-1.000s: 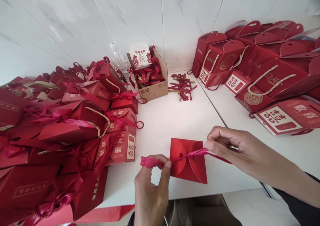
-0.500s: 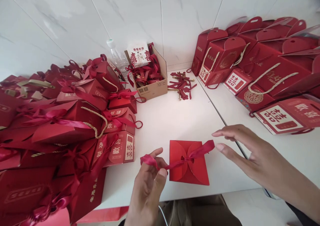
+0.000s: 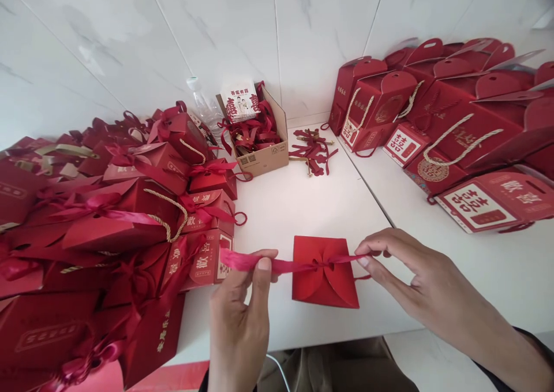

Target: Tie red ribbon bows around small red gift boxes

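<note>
A small red box [image 3: 325, 276] with curved petal flaps sits near the front edge of the white table [image 3: 298, 207]. A dark pink ribbon [image 3: 242, 261] runs across its top. My left hand [image 3: 242, 317] pinches the ribbon's left end, just left of the box. My right hand [image 3: 415, 276] pinches the right end at the box's upper right corner. The ribbon is stretched taut and almost level between the two hands.
A heap of red ribbon-tied gift boxes [image 3: 108, 224] fills the left side. Larger red boxes with rope handles [image 3: 445, 132] line the right. A cardboard carton [image 3: 259, 138] of ribbons stands at the back by the wall, with loose red ribbon pieces [image 3: 314, 149] beside it.
Half a second ago both hands had loosened, the right one open off the ribbon. Now each pinches an end again and the ribbon is pulled straight, the left end further left.
</note>
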A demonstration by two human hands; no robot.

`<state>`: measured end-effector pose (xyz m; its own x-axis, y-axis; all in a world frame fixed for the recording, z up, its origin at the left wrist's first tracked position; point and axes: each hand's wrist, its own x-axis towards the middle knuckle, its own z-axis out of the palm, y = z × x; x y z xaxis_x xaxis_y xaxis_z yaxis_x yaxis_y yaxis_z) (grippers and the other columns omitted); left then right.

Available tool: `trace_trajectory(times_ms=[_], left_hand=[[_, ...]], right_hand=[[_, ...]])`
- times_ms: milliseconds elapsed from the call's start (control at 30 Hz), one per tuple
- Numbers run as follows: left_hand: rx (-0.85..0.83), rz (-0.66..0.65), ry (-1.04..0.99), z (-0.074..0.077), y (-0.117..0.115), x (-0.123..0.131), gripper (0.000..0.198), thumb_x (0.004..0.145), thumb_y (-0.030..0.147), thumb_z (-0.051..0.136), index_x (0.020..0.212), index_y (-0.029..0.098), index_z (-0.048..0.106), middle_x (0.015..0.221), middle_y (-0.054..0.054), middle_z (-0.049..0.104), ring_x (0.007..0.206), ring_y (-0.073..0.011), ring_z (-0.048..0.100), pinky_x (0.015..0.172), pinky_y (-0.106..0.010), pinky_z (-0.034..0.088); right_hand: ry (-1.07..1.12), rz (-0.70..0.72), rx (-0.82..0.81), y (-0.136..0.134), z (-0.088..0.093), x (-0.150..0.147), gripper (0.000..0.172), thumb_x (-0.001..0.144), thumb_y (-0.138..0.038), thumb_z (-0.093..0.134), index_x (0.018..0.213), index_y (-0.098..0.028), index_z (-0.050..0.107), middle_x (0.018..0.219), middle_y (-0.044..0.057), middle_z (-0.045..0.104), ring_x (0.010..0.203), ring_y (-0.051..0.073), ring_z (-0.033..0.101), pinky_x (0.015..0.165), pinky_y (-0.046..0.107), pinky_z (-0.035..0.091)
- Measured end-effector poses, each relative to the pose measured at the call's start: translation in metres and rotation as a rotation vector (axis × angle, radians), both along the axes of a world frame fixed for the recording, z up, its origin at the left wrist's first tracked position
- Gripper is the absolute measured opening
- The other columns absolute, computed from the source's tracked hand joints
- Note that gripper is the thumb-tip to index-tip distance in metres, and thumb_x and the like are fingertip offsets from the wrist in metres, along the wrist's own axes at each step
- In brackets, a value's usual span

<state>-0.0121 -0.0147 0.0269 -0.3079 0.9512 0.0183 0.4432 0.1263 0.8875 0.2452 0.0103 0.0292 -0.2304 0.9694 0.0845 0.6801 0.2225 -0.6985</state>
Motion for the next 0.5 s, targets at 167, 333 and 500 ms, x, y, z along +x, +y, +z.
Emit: trace_trajectory(times_ms=[167,333,500], left_hand=[[-0.173,-0.1,0.184,-0.01,-0.008,-0.014,0.065,0.098,0.064,0.049,0.051,0.021,0.06,0.048,-0.002,0.06,0.044,-0.0146,0.057,0.046,-0.026,0.041],[-0.118,0.051,0.076,-0.008,-0.018,-0.011,0.047,0.097,0.061,0.055,0.075,0.021,0.064,0.059,-0.001,0.063,0.054,-0.0157,0.06,0.048,-0.024,0.044],[-0.033,-0.101,0.006,-0.01,-0.015,0.005,0.043,0.101,0.052,0.056,0.136,0.027,0.063,0.136,-0.011,0.07,0.123,-0.0257,0.066,0.078,-0.029,0.058]], right_hand=[[0.038,-0.015,-0.112,-0.003,-0.002,0.002,0.022,0.103,-0.047,0.055,0.101,-0.029,0.068,0.099,0.005,0.073,0.079,0.019,0.071,0.046,0.023,0.05],[0.034,-0.001,-0.127,-0.004,-0.002,0.003,0.02,0.101,-0.048,0.059,0.107,-0.031,0.068,0.1,0.004,0.073,0.079,0.018,0.071,0.056,0.025,0.055],[0.033,-0.001,-0.187,-0.006,-0.002,0.003,0.023,0.103,-0.048,0.055,0.103,-0.03,0.069,0.1,0.004,0.069,0.071,0.016,0.071,0.049,0.023,0.052]])
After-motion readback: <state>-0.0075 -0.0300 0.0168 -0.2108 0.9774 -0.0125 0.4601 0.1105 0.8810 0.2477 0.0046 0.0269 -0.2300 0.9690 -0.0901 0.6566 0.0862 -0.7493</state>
